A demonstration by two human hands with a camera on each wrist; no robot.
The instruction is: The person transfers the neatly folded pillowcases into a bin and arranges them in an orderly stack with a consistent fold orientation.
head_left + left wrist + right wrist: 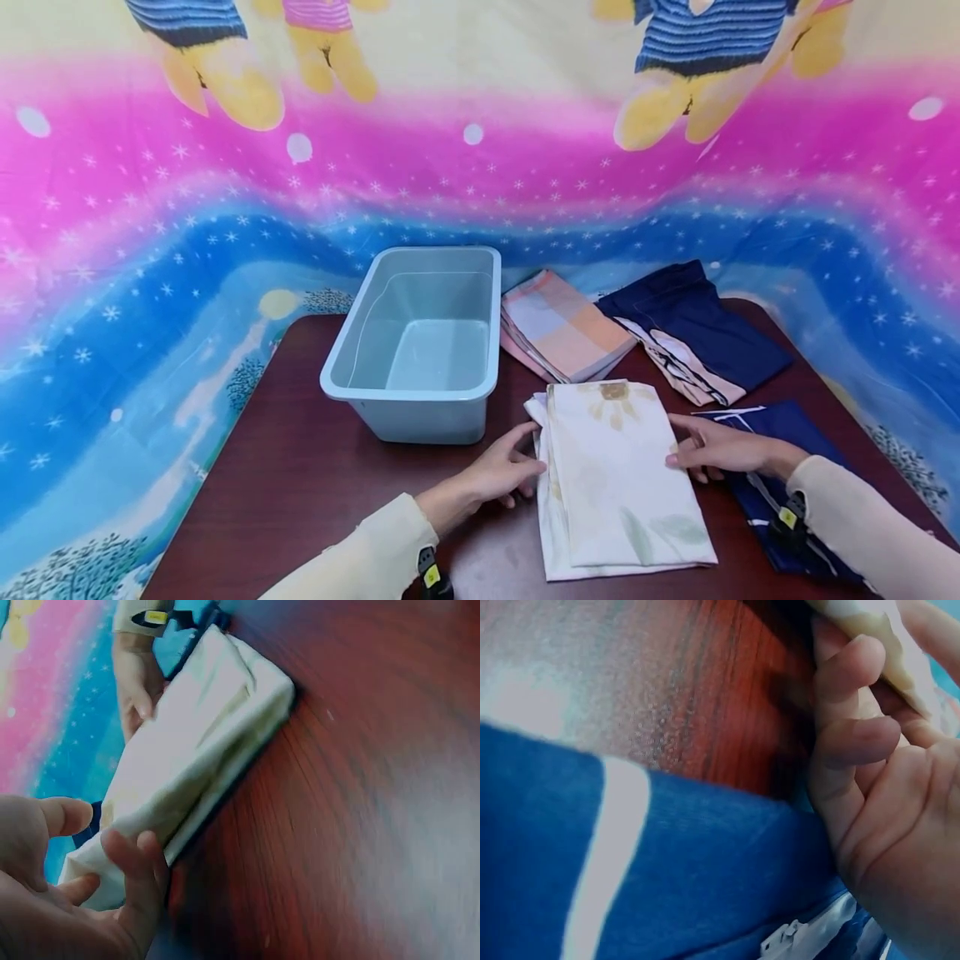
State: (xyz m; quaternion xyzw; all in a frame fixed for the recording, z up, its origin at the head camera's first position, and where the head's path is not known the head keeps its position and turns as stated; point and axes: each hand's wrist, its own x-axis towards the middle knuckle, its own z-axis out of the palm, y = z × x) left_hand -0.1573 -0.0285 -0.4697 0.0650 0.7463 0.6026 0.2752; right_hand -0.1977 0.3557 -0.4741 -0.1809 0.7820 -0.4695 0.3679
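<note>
A folded white floral cloth [618, 483] lies on the table in front of me, its layers slightly uneven along the left side. My left hand [498, 471] touches that left edge with its fingertips. In the left wrist view, the thumb of the left hand [82, 877] stands apart from the fingers beside the folded layers. At the opposite edge, my right hand [723, 450] pinches the cloth, thumb on top and fingers curled at the side. Below the right hand and wrist lies a folded navy fabric piece [705, 855] with white stripes.
A light blue-green plastic tub [420, 400] with nothing in it stands left of centre on the dark red table [300, 475]. Behind the white cloth lie a folded checked cloth [566, 329] and folded navy clothing [697, 325]. A patterned curtain [465, 167] surrounds the table.
</note>
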